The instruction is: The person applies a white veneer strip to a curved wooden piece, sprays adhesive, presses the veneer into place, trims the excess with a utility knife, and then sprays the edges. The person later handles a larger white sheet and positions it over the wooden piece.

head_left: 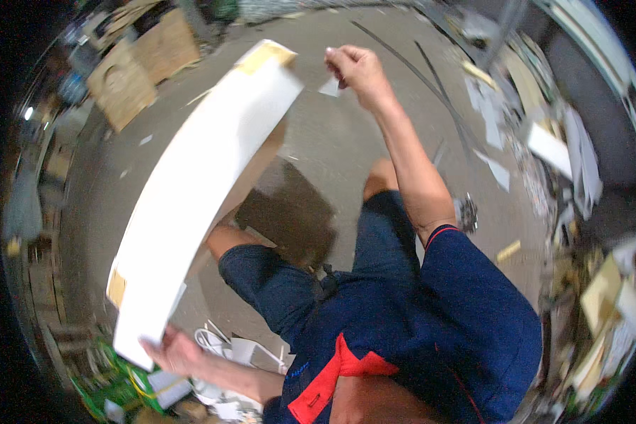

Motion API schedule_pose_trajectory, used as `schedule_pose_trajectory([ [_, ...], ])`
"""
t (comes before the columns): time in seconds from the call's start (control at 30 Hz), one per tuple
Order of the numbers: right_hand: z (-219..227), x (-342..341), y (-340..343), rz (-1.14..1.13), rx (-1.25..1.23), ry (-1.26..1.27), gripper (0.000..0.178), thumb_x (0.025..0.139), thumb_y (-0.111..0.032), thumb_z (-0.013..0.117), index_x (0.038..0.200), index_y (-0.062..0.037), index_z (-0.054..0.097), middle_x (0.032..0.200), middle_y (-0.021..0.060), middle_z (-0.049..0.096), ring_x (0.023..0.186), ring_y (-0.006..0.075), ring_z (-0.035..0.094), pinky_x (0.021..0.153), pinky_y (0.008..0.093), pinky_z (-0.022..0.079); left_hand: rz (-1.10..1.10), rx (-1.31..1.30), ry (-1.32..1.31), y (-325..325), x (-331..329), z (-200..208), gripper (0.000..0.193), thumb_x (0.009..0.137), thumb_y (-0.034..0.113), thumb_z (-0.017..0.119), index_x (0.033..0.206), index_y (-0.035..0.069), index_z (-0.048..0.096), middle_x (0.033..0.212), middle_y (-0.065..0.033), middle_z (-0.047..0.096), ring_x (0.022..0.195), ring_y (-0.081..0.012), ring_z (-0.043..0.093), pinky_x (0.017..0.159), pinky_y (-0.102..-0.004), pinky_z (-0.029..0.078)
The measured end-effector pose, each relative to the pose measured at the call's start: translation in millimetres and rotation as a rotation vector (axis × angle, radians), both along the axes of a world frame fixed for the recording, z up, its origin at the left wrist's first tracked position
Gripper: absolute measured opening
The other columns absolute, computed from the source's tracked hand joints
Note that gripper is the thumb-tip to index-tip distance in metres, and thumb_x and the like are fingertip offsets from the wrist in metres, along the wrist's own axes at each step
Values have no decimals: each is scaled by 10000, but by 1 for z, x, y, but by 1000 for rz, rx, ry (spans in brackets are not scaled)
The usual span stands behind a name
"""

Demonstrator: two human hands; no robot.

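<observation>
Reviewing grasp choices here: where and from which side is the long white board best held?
Probably at its near end, from below, where the left hand already grips the long white board. The board is long and thin and tilts away upward, so a second hold near the far taped end, close to the right hand, would steady it.

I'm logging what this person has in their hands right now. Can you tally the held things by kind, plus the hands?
Long white board, tan tape at its ends: 1, held at its near end by the left hand
Small pale scrap: 1, pinched in the right hand
Hands: 2
Total: 4
</observation>
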State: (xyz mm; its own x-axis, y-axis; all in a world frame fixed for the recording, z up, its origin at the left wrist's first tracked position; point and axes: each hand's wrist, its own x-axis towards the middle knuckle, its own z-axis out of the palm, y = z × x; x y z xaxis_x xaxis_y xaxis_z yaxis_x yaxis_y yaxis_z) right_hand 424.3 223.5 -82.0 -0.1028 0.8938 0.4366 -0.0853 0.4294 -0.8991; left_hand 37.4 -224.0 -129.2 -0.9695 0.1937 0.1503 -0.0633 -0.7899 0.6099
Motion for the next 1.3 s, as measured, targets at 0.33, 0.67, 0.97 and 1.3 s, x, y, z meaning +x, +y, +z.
schedule_pose_trajectory([
  [0.33, -268, 162, -261, -785, -715, -661, 399, 876, -369, 650, 841, 25, 700, 779, 187, 706, 698, 252, 691, 675, 391, 515, -204, -1786, 86, -132, -109, -154, 579, 907, 335, 613, 1345, -26, 494, 1314, -237, 562, 1210, -428, 534, 1081, -525, 392],
  [0.67, -370, 300, -273, -1044, -507, -137, 607, 820, -370, 761, 1248, 33, 613, 1249, 161, 639, 1122, 259, 611, 983, 383, 453, -88, -2458, 502, -126, -90, -179, 719, 836, 522, 681, 1394, 99, 514, 1320, -214, 584, 1200, -423, 563, 1084, -560, 352],
  [0.97, -367, 317, -249, -1027, -695, -474, 336, 841, -264, 699, 979, 42, 690, 851, 189, 697, 828, 303, 673, 768, 419, 501, 187, -1624, 652, -15, -70, -164, 755, 819, 191, 773, 1434, -42, 402, 1480, -226, 428, 1359, -355, 424, 1139, -420, 306],
  [1.3, -167, 248, -185, -683, -337, -697, 489, 905, -331, 703, 1123, 102, 641, 943, 189, 708, 794, 264, 659, 708, 402, 512, 283, -1304, 568, 46, -44, -114, 666, 758, 424, 816, 1143, -77, 605, 986, -258, 696, 826, -292, 683, 699, -395, 521],
])
